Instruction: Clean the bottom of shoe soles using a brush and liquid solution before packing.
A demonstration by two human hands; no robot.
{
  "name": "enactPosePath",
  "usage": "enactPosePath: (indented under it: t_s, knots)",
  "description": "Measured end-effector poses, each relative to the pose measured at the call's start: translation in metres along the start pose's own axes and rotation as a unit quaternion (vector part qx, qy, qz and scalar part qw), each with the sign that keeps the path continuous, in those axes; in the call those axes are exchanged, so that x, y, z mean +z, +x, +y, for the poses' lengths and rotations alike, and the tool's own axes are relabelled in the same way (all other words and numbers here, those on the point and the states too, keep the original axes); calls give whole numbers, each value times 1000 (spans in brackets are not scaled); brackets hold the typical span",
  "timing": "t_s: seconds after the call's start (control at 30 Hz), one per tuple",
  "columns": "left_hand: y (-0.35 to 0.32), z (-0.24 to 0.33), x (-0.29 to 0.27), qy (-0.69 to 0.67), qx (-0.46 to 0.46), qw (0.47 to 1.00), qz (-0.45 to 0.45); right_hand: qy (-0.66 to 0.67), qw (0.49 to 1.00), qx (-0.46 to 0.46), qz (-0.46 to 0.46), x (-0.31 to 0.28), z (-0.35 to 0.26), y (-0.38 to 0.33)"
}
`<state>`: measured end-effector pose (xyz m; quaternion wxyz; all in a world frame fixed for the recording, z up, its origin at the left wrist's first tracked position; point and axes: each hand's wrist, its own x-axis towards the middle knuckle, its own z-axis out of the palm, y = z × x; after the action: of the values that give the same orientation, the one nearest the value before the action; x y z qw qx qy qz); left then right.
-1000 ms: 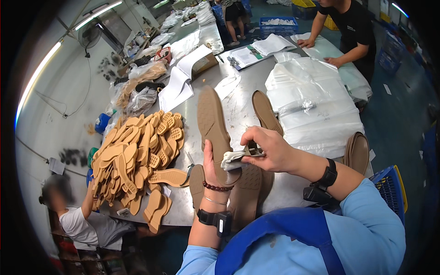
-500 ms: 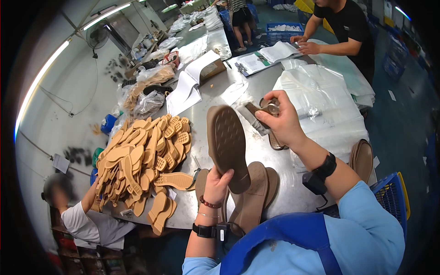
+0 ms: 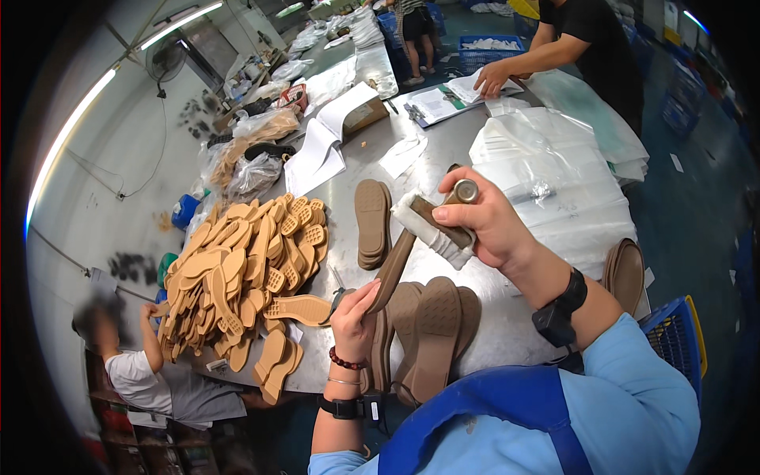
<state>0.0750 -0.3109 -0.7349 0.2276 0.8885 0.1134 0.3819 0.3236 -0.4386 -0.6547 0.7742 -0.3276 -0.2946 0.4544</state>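
My left hand grips a brown shoe sole by its lower end, turned nearly edge-on and tilted up to the right. In my right hand is a brown block wrapped in white cloth, with a round metal end at the top of the grip. The cloth meets the upper end of the sole; whether it presses on it I cannot tell. Below, several brown soles lean together at the table's near edge. A stack of brown soles lies beyond my left hand.
A large heap of tan soles covers the left of the metal table. Clear plastic bags lie at right, papers and a clipboard farther back. One person stands across, another at left. A blue basket stands at right.
The sole in my left hand has turned from showing its tread to nearly edge-on. The cloth-wrapped block has come against its end. The person across has reached farther over the clipboard.
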Motion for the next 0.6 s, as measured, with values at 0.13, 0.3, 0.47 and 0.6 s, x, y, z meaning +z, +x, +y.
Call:
enactPosePath:
  t_s: [0.13, 0.3, 0.47, 0.6]
  knots:
    - [-15, -13, -8, -38, -33, 999, -11, 172, 971, 165, -16, -8, 21, 6]
    - [-57, -40, -21, -237, -232, 943, 25, 109, 977, 183, 19, -29, 55, 4]
    - [-70, -61, -50, -302, -421, 854, 34, 49, 973, 168, 149, -73, 75, 3]
    - [-151, -123, -57, -23, -508, 848, -147, 26, 972, 149, 178, -126, 92, 12]
